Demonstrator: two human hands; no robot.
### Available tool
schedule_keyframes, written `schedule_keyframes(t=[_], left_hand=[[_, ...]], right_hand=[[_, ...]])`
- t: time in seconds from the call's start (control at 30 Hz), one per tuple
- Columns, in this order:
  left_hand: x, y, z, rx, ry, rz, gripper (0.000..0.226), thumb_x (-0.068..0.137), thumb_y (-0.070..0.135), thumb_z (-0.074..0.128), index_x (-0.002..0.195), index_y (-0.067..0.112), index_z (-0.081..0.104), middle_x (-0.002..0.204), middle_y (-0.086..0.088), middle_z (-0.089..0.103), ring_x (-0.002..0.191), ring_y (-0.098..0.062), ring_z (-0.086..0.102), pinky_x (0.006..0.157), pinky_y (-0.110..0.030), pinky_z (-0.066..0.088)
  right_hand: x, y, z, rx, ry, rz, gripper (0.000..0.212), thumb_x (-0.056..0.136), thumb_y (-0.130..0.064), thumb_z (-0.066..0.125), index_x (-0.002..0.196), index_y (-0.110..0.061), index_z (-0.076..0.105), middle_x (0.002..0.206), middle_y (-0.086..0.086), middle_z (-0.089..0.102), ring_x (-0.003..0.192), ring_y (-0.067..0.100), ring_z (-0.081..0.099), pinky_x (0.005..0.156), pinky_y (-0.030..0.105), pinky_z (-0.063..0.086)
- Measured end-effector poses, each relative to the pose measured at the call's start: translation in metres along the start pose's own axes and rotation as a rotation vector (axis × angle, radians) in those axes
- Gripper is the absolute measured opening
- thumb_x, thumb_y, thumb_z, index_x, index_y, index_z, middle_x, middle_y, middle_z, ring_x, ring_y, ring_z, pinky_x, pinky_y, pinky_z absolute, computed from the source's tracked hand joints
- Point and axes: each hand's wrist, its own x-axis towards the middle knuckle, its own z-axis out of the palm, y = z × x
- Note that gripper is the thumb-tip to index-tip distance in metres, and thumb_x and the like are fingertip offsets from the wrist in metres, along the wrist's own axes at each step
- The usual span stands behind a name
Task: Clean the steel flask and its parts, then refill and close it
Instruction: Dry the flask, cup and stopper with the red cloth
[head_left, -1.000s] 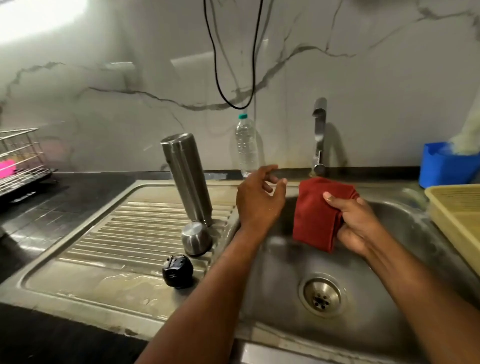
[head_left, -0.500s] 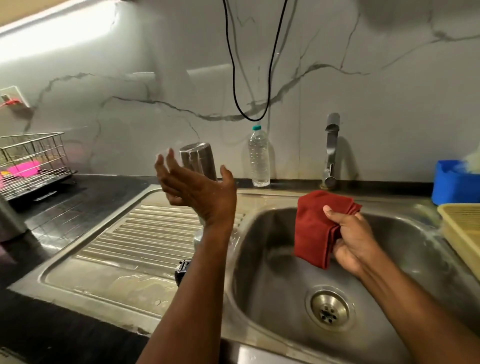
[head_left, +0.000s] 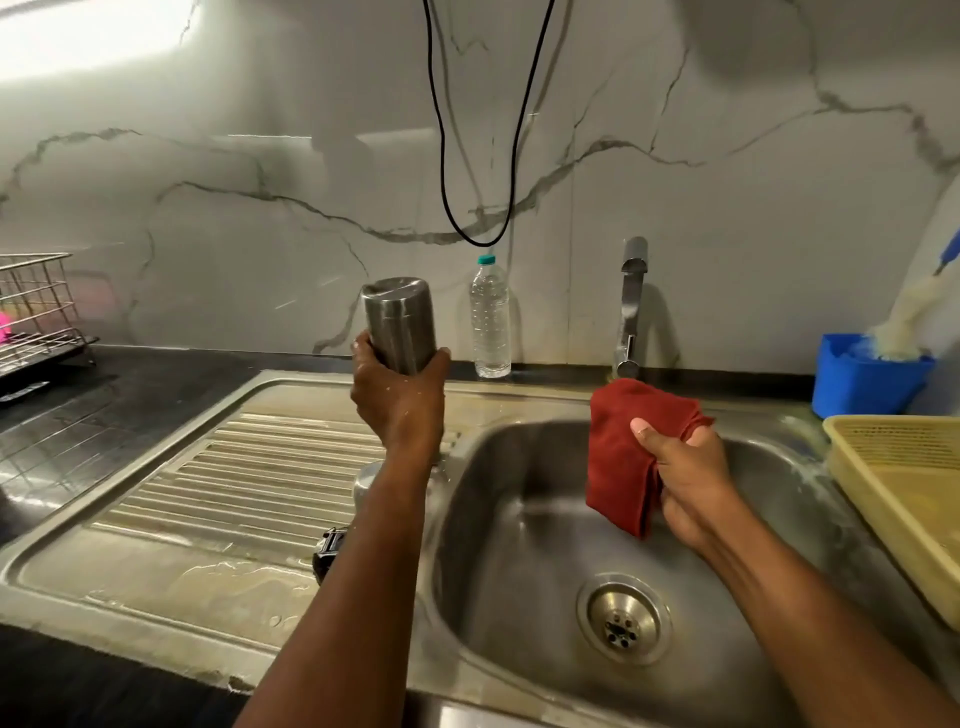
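left hand (head_left: 397, 402) grips the upturned steel flask (head_left: 399, 323), right hand (head_left: 685, 467) clutches the red cloth (head_left: 621, 452) — wrap cloth round, twist to dry.

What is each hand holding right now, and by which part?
The left hand grips the flask round its body, closed end up. The right hand pinches the folded red cloth at its right edge.

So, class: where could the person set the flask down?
Free: the ribbed drainboard left of the left hand, and the basin around the drain. Crowded: beside the forearm, where the steel cup and black stopper sit.
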Motion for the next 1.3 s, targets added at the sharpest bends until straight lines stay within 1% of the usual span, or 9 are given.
schedule_keyframes(t=[0.13,0.3,0.53,0.73,0.83,0.97,1.07,1.17,1.3], left_hand=[[-0.027,0.011,0.019,-0.209,-0.266,-0.048,0.06,0.076,0.02,0.091,0.127,0.025,0.059,0.114,0.006,0.069,0.104,-0.01,0.068,0.09,-0.029,0.054],[-0.078,0.011,0.046,-0.505,-0.619,-0.366,0.057,0.075,0.012,0.087,0.123,0.02,0.056,0.116,-0.01,0.068,0.106,-0.027,0.07,0.096,-0.051,0.06],[-0.117,-0.017,0.068,-0.514,-0.923,-0.46,0.074,0.063,0.014,0.078,0.134,0.007,0.058,0.104,-0.011,0.072,0.099,-0.027,0.072,0.083,-0.041,0.061],[-0.129,-0.024,0.075,-0.519,-0.984,-0.436,0.066,0.07,0.014,0.074,0.133,0.002,0.058,0.091,-0.008,0.074,0.086,-0.022,0.074,0.077,-0.034,0.061],[-0.129,-0.021,0.075,-0.544,-1.011,-0.42,0.067,0.071,0.012,0.07,0.135,0.002,0.055,0.091,-0.008,0.071,0.082,-0.018,0.072,0.073,-0.03,0.06],[-0.13,-0.022,0.075,-0.562,-1.002,-0.399,0.068,0.071,0.015,0.072,0.137,0.008,0.055,0.105,-0.015,0.07,0.094,-0.025,0.072,0.08,-0.034,0.061],[-0.117,-0.02,0.073,-0.651,-0.921,-0.425,0.073,0.07,0.008,0.068,0.141,0.004,0.051,0.106,-0.016,0.067,0.097,-0.028,0.069,0.083,-0.039,0.063],[-0.101,-0.02,0.069,-0.735,-0.843,-0.481,0.066,0.066,0.008,0.062,0.131,0.001,0.057,0.099,-0.012,0.067,0.092,-0.026,0.066,0.079,-0.042,0.062],[-0.103,-0.019,0.068,-0.811,-0.909,-0.516,0.033,0.065,0.009,0.055,0.097,0.009,0.064,0.077,-0.004,0.067,0.076,-0.019,0.067,0.071,-0.035,0.06]], right_hand=[[-0.012,-0.017,-0.005,-0.401,-0.007,-0.184,0.029,0.097,-0.014,0.069,0.123,-0.025,0.063,0.115,0.004,0.073,0.1,0.02,0.069,0.097,0.043,0.056],[-0.031,-0.029,-0.012,-0.311,-0.003,-0.256,0.017,0.101,-0.018,0.063,0.111,-0.031,0.068,0.105,-0.006,0.076,0.1,0.014,0.072,0.095,0.045,0.058],[-0.039,-0.032,-0.008,-0.406,0.018,-0.508,0.011,0.106,-0.027,0.055,0.101,-0.033,0.062,0.094,-0.006,0.069,0.089,0.008,0.068,0.085,0.037,0.057],[-0.043,-0.016,0.003,-0.447,-0.202,-0.525,0.043,0.105,-0.017,0.048,0.139,-0.043,0.052,0.131,-0.013,0.063,0.123,0.006,0.061,0.104,0.042,0.055],[-0.039,-0.013,0.003,-0.413,-0.261,-0.428,0.057,0.105,-0.021,0.043,0.156,-0.046,0.036,0.142,-0.024,0.054,0.136,0.007,0.052,0.115,0.045,0.046],[-0.04,-0.01,0.007,-0.338,-0.305,-0.326,0.054,0.101,-0.036,0.043,0.154,-0.043,0.042,0.152,-0.005,0.053,0.138,0.015,0.052,0.117,0.046,0.043],[-0.043,-0.001,0.008,-0.314,-0.238,-0.143,0.043,0.1,-0.042,0.046,0.139,-0.03,0.06,0.126,0.007,0.071,0.115,0.025,0.069,0.101,0.045,0.055],[-0.049,0.005,0.007,-0.29,-0.061,0.234,0.032,0.106,-0.033,0.046,0.118,-0.012,0.068,0.096,0.014,0.073,0.079,0.029,0.07,0.068,0.038,0.057],[-0.048,-0.004,0.002,-0.217,0.043,0.362,0.032,0.104,-0.029,0.044,0.109,-0.011,0.071,0.103,0.02,0.074,0.083,0.031,0.067,0.074,0.039,0.054]])
